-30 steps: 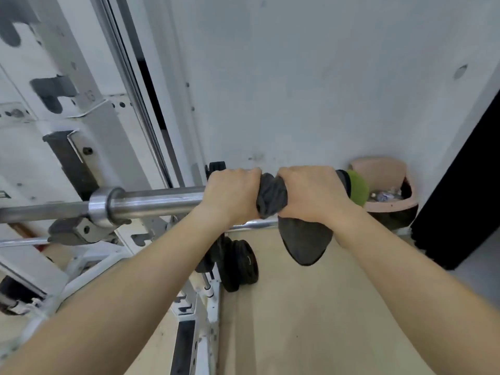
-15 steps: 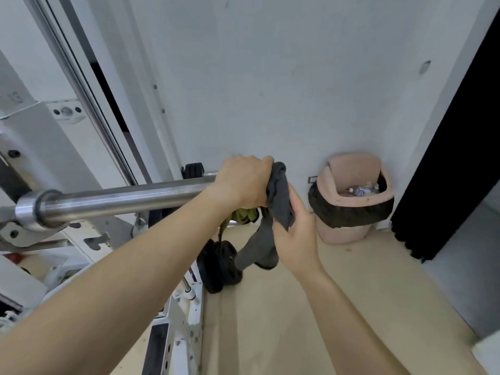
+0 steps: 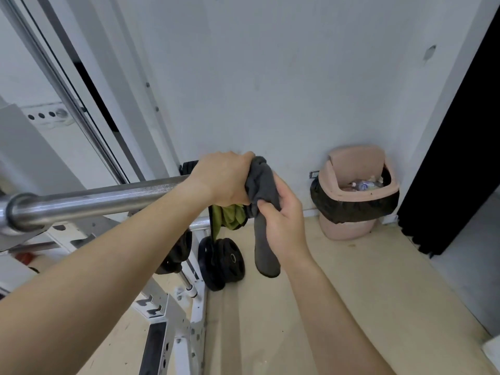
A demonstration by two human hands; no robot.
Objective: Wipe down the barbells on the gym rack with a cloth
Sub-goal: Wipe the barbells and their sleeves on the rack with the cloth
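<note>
A steel barbell (image 3: 102, 197) runs from the left edge toward the middle, resting on the white gym rack (image 3: 32, 158). My left hand (image 3: 224, 180) is closed around the bar's right end. A dark grey cloth (image 3: 263, 190) is bunched over that end and hangs down in a long strip. My right hand (image 3: 281, 217) pinches the cloth just below the bar end, fingers curled into the fabric. A yellow-green cloth (image 3: 230, 216) shows under my left hand; what holds it is hidden.
Black weight plates (image 3: 221, 262) lean on the rack's lower frame. A pink trash bin (image 3: 354, 193) with a black liner stands against the grey wall at the right. A black curtain (image 3: 457, 158) hangs at the far right. Light wooden floor lies below.
My right hand came off the top of the bar end and now grips the hanging grey cloth from below. The view shifted right, bringing the trash bin fully into sight.
</note>
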